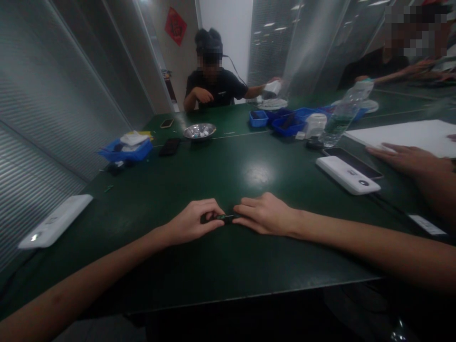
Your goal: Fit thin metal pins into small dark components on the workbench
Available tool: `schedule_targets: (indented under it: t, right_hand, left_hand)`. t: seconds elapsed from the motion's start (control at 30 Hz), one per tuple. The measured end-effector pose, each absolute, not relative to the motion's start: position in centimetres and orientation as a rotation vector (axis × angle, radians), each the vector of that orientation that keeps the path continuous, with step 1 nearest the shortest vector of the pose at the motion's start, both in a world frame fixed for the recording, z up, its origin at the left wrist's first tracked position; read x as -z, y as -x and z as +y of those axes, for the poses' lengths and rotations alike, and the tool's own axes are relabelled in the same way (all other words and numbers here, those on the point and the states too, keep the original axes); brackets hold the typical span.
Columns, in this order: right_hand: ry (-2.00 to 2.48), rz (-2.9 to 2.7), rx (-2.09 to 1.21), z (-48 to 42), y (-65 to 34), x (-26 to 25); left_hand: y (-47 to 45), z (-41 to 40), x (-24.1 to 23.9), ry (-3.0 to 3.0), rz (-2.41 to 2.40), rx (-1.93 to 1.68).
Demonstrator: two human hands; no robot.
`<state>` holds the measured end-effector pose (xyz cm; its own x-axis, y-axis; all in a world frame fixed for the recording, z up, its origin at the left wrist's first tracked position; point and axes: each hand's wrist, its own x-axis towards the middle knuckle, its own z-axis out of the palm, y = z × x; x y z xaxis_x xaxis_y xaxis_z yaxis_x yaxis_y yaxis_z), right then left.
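Observation:
Just above the near edge of the dark green table (235, 266), both my hands come together. My left hand (192, 219) is closed, its thumb and fingers pinching a small dark piece with a green part (221, 217), which looks like a bit of circuit board. My right hand (265, 213) is closed from the other side around a small dark object (234, 216). A thin shiny line, like a metal shaft, bridges the gap between the two. Most of both items is hidden by my fingers, so their exact kind does not show.
White power banks lie left (57, 222) and right (347, 175). A metal bowl (199, 132), blue bin (130, 149), blue trays (287, 124) and plastic bottle (342, 114) stand farther back. A person (217, 88) sits opposite; another person's hand (409, 156) rests at right.

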<state>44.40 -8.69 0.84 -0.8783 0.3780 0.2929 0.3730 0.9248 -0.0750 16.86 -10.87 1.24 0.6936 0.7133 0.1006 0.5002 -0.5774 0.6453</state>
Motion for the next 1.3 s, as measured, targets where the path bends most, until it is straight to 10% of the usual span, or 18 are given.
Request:
schedule_targets:
  t: [0.77,1.3]
  right_hand:
    - [0.881,-2.534,-0.288,-7.3,-45.0,-1.0]
    - [0.634,-1.284,-1.636,-5.0,-44.5,-0.4]
  left_hand:
    - [-16.6,-10.6,-1.2,-2.350,0.927,-0.554]
    - [-15.3,-10.0,-1.3,-2.416,0.801,-0.459]
